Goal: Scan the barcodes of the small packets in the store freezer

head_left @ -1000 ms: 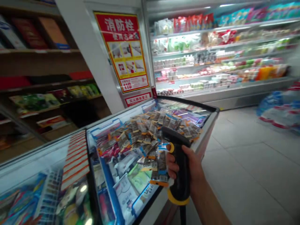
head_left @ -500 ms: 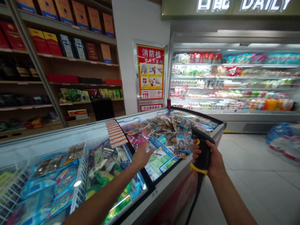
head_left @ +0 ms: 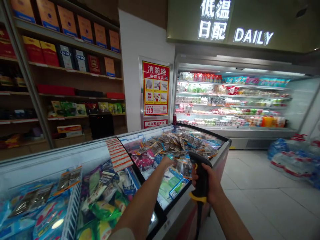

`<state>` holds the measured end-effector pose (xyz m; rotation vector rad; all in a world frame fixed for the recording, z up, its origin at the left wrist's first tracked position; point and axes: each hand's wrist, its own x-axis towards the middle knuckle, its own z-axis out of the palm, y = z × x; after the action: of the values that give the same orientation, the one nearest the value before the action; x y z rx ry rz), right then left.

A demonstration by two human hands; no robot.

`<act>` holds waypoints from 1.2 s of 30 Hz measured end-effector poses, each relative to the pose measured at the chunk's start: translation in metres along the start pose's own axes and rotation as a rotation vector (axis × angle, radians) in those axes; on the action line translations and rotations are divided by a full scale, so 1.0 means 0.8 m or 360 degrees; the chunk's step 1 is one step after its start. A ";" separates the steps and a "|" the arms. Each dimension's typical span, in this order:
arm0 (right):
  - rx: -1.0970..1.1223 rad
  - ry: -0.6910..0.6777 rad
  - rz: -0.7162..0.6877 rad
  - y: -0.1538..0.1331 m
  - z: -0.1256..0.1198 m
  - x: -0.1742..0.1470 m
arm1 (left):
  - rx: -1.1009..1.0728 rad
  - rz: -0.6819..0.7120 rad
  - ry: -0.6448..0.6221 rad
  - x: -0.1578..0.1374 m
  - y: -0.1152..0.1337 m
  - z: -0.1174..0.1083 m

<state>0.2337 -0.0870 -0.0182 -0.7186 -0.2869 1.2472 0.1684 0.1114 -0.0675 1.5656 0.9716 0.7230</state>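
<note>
My right hand is wrapped round the handle of a black and yellow barcode scanner, its head upright and its cable hanging down. My left hand reaches out over the chest freezer, at the near side of a heap of small flat brown packets. Its fingers are blurred and mostly hidden, so I cannot tell whether it touches a packet. Green and white bags lie in the freezer below that hand, with pink bags to its left.
A striped price-label sheet lies across the freezer's divider. White wire baskets part bagged goods on the left. Behind stand shelves of boxes and a lit chiller. Packs of bottled water sit on the floor at right.
My left arm has stretched further forward, bringing the hand to the packet heap. The view has tilted up, and the scanner stays in my right hand, now lower and further left in view.
</note>
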 end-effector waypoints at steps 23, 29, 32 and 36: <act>-0.0481 -0.0403 0.0770 0.173 0.166 0.111 | -0.1530 0.0294 0.0935 -0.056 -0.084 -0.327; -0.0529 -0.0400 0.0807 0.170 0.154 0.105 | -0.1586 0.0251 0.0918 -0.048 -0.093 -0.332; -0.0539 -0.0366 0.0791 0.168 0.153 0.101 | -0.1611 0.0241 0.0930 -0.047 -0.092 -0.331; -0.0621 -0.0351 0.0799 0.170 0.153 0.097 | -0.1626 0.0241 0.0955 -0.049 -0.090 -0.330</act>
<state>0.0858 0.0451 -0.0265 -1.0286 -0.5653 1.7793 -0.0905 0.2067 -0.0802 0.5160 0.6868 1.5449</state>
